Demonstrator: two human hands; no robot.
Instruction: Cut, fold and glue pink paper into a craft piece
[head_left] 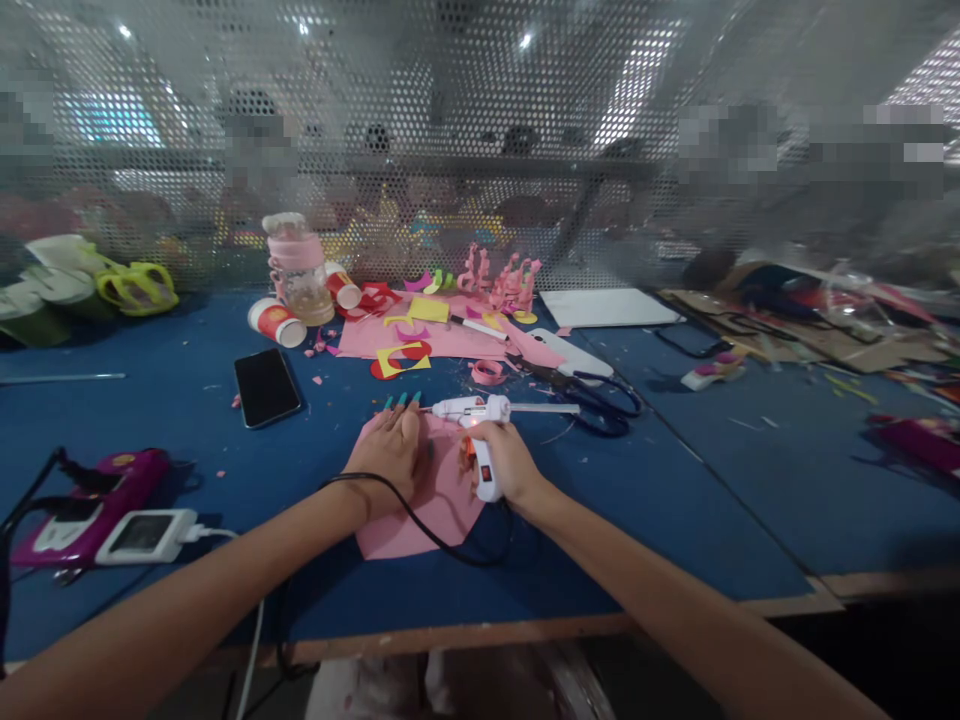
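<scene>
My right hand (504, 462) grips the handle of a white hot glue gun (474, 412), whose nozzle points left over a pink paper sheet (420, 510) on the blue table (675, 500). Its black cord loops across the sheet and over my left wrist. My left hand (388, 450) lies flat on the pink sheet, fingers pointing away, pressing it down just left of the gun. Small teal strips (401, 400) lie at my left fingertips.
A black phone (266, 386) lies to the left, with a pink box and white charger (142, 532) nearer the front left. Scissors (592, 400), pink and yellow paper cut-outs (420, 340), red cups, a pink bottle (300, 265) and a mesh screen stand behind. Cardboard clutter lies far right.
</scene>
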